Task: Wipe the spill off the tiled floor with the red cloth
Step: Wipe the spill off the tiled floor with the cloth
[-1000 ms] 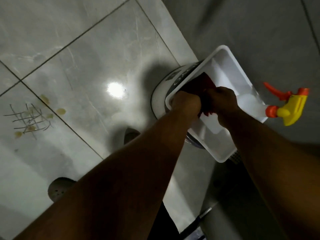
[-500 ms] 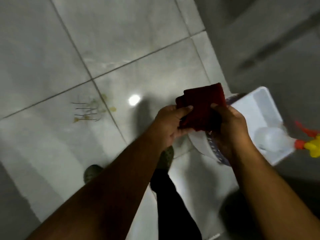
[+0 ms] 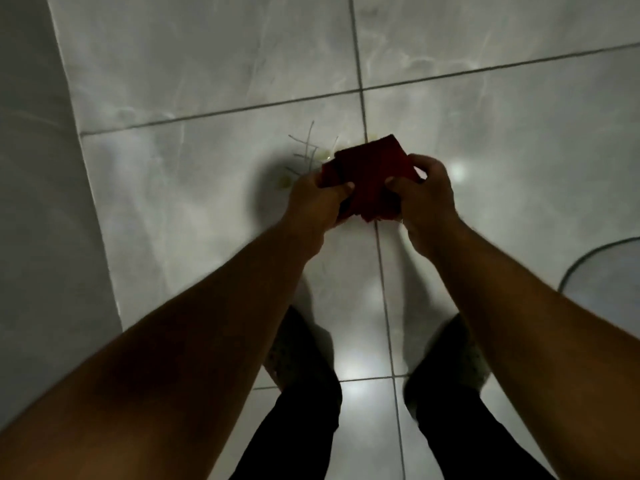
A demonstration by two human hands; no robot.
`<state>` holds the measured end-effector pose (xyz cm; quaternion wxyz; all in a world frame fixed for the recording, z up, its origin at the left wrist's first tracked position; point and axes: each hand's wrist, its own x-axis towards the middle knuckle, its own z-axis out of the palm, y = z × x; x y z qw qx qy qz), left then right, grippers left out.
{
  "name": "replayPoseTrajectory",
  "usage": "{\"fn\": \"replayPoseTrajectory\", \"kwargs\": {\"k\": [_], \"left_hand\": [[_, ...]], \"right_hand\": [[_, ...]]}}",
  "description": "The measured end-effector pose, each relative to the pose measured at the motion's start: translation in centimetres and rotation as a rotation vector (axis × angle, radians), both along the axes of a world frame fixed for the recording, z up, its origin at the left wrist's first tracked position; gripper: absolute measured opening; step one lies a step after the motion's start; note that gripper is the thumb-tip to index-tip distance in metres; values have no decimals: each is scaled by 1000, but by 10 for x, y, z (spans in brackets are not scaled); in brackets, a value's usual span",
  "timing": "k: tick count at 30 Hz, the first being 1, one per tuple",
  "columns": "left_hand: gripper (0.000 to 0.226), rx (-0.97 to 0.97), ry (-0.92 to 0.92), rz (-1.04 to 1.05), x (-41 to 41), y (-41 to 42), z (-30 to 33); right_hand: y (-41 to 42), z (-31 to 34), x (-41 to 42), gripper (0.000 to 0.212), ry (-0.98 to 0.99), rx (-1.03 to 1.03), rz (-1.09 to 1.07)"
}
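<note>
Holding the cloth (image 3: 372,178) in both hands at waist height, standing over the floor (image 3: 194,188). Left hand (image 3: 315,202) has its grip clenched on the cloth's left edge, thumb on top. Right hand (image 3: 424,195) has its grip clenched on the right edge, thumb pressed into the fabric. Cloth is folded into a rough square, tilted, far corner pointing away from me, bunched at the near edge. Not touching the floor.

Spill (image 3: 304,161) sits on the tile ahead of my feet: pale yellowish blobs plus thin dark scratchy lines, just left of a grout line (image 3: 360,84). From this view the cloth overlaps the spill's right part, so some of it is hidden. Spill lies below and slightly left-forward of the cloth. Left hand looks nearer to it, my guess. Streaks run mostly away from me, so wiping strokes across them seem sensible.

Judging stage: cloth in hand, wiping not yet begun. Next move needs a crouch and the cloth brought straight down. Curved dark rim (image 3: 588,251) at right edge, unclear what.
</note>
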<state>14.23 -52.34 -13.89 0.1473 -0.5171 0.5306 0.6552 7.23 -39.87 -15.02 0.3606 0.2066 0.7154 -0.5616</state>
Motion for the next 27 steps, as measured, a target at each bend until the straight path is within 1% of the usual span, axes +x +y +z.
{"fn": "replayPoseTrajectory", "kwargs": {"k": [2, 3, 4, 5, 7, 8, 10, 11, 13, 16, 18, 19, 20, 21, 22, 24, 26, 27], "left_hand": [[31, -191, -11, -146, 6, -22, -35], [37, -319, -46, -252, 11, -34, -49], [47, -448, -89, -371, 19, -50, -65], [55, -566, -127, -485, 30, -66, -78], [64, -802, -183, -662, 57, -99, -99], [66, -904, -216, -735, 70, -113, -108], [70, -1057, -274, -890, 92, -139, -123], [72, -1113, -285, -958, 99, -150, -130], [79, -1190, -277, -1046, 106, -167, -143], [88, -1266, -266, -1071, 111, -179, -165], [92, -1279, -286, -1071, 115, -180, -179], [93, -1274, -290, -1058, 117, -180, -184], [94, -1272, -293, -1032, 119, -180, -189], [94, -1273, -296, -994, 121, -180, -191], [95, -1269, -296, -950, 122, -180, -192], [95, -1256, -273, -907, 125, -178, -193], [96, -1253, -261, -933, 128, -180, -191], [96, -1246, -258, -941, 128, -181, -190]], "right_hand": [[-10, -40, -2, 45, -2, 47, 8], [-10, -56, -2, 49, 6, 95, 29], [-9, -73, -1, 54, 42, 199, 94], [-6, -89, 0, 58, 121, 373, 191], [3, -108, 7, 62, 391, 742, 381], [6, -111, 12, 62, 530, 816, 455], [5, -120, 24, 65, 709, 769, 651], [3, -127, 30, 68, 749, 739, 777], [-1, -142, 40, 77, 751, 748, 969], [7, -157, 48, 88, 785, 817, 1142], [27, -158, 50, 92, 840, 793, 1299], [41, -155, 47, 93, 841, 776, 1358], [54, -150, 41, 95, 802, 775, 1386], [62, -144, 33, 99, 735, 799, 1373], [65, -139, 23, 101, 660, 844, 1314], [54, -137, 0, 100, 521, 910, 1074], [19, -142, -23, 94, 428, 948, 828], [-4, -145, -33, 91, 397, 959, 743]]}}
